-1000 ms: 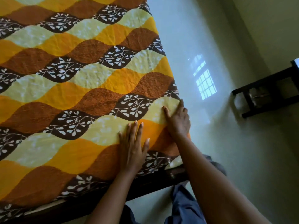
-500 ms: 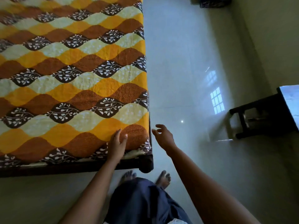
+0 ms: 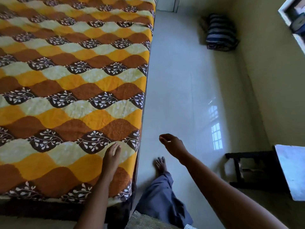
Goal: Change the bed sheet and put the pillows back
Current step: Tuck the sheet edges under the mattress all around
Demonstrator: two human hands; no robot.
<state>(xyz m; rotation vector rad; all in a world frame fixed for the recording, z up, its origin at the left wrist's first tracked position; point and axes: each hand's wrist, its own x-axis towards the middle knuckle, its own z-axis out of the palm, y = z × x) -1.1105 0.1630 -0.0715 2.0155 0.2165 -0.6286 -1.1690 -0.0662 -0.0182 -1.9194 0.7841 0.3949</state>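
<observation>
Both hands have left the bed sheet, which lies flat on the bed (smoothing looks finished): left hand above its corner, right hand over the floor, fingers loosely curled, empty.

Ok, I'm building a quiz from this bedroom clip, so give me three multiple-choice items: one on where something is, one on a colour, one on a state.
1. Where is the striped bundle? A on a chair; B on the floor; C on a shelf.
2. What colour are the leaf prints on the sheet? A white; B green; C red.
3. What is the right hand doing? A gripping the sheet; B holding nothing, over the floor; C holding a pillow.
Key: 1 B, it rests directly on the floor; 2 A, white sprigs sit on dark brown patches; 3 B, its fingers curl loosely round nothing, beside the sheet's edge.
</observation>
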